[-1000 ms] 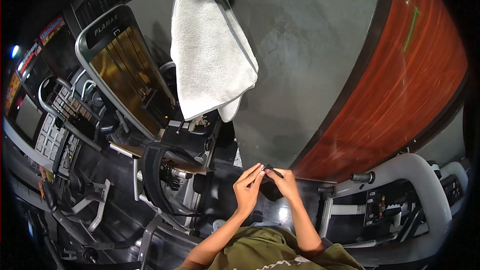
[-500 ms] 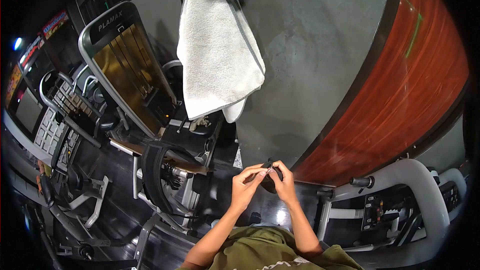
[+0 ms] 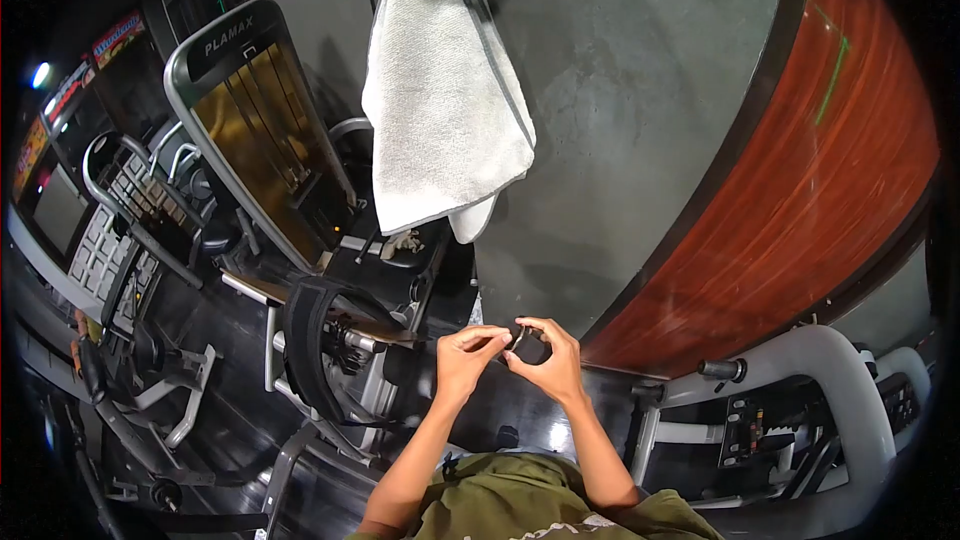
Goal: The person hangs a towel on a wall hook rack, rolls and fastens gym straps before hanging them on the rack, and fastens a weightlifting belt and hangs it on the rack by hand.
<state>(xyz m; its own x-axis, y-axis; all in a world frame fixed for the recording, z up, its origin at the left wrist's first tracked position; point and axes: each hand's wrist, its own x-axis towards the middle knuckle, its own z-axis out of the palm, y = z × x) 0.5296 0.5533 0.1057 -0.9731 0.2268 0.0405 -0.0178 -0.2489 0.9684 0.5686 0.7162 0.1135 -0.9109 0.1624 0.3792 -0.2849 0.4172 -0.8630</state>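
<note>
In front of my body, my right hand (image 3: 556, 368) grips a small dark rounded object (image 3: 531, 344) with a shiny edge, its thumb and fingers on opposite sides. Too little of it shows to tell its kind. My left hand (image 3: 464, 362) is just to the left, its thumb and fingers pinched together with the tips at the object's edge. Whatever the pinch holds is too small to make out. A white towel (image 3: 445, 110) with a grey edge hangs above and beyond both hands.
A weight machine marked PLAMAX (image 3: 245, 120) stands at the left. Nearer is a bench with a black belt (image 3: 308, 350) hung on it. The grey wall (image 3: 600, 140) and a reddish wood panel (image 3: 790, 190) are ahead and right. A grey machine frame (image 3: 860, 390) stands at lower right.
My hands were together around the dark object; now the left has shifted left and the right has turned, showing more of the object. The view has moved slightly.
</note>
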